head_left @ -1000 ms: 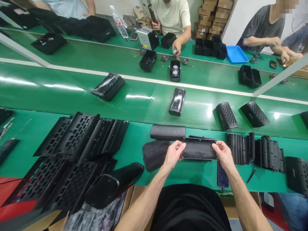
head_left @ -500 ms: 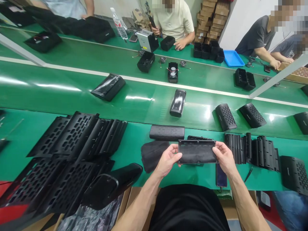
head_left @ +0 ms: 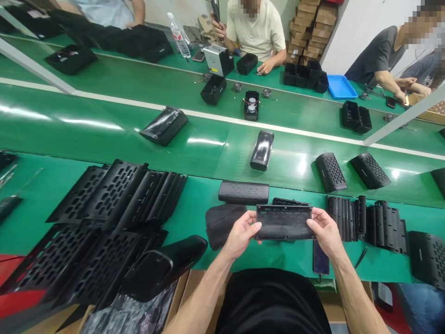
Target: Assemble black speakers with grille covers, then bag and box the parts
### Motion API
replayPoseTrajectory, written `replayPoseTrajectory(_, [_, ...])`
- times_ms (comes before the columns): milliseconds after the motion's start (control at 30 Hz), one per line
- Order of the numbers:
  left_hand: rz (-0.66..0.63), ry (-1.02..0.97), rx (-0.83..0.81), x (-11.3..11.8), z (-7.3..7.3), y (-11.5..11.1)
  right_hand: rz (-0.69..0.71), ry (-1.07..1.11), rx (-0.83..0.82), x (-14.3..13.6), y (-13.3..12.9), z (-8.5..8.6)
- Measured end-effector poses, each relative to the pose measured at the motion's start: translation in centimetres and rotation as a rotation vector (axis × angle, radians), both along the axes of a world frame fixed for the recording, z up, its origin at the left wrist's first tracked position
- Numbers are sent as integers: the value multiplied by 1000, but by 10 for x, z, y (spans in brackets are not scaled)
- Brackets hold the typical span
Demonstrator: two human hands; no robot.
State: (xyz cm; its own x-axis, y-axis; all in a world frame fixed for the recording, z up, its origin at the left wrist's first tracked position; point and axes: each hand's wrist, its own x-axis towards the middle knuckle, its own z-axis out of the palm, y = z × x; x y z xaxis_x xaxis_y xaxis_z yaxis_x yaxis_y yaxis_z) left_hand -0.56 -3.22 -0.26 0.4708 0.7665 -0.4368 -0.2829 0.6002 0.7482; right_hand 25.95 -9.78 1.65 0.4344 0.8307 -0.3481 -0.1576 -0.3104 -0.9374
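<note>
Black panel point(head_left: 284, 225) — underside unseen

"From where does the head camera look?"

"From the wearer's head, over the near edge of the flat green worktop point(head_left: 200, 199), facing forward and down; the black-clothed lap point(head_left: 274, 301) shows nearest."

"How near is it?"

"Close above the bare left hand point(head_left: 241, 234) and bare right hand point(head_left: 326, 233), a little right of centre. Past them it takes in the glossy green conveyor belt point(head_left: 208, 160) and, far off, stacked brown cardboard boxes point(head_left: 323, 25)."

"Is it level?"

"Tilted: the long white strip point(head_left: 222, 118) slopes down to the right."
</note>
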Motion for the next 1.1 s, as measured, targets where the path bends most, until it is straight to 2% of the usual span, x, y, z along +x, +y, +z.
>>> replayPoseTrajectory(333, [-6,-19,22,-2,-1,4,-18,5,1,2,3,-8])
replayPoseTrajectory(633, [6,18,37,-2,-1,9,-60,49,13,2,4,-9])
replayPoseTrajectory(900, [-38,66,115,-3,-3,10,-52,-20,35,2,6,-6])
replayPoseTrajectory(1100, [-31,40,116,-2,3,13,-24,-37,34,2,6,-7])
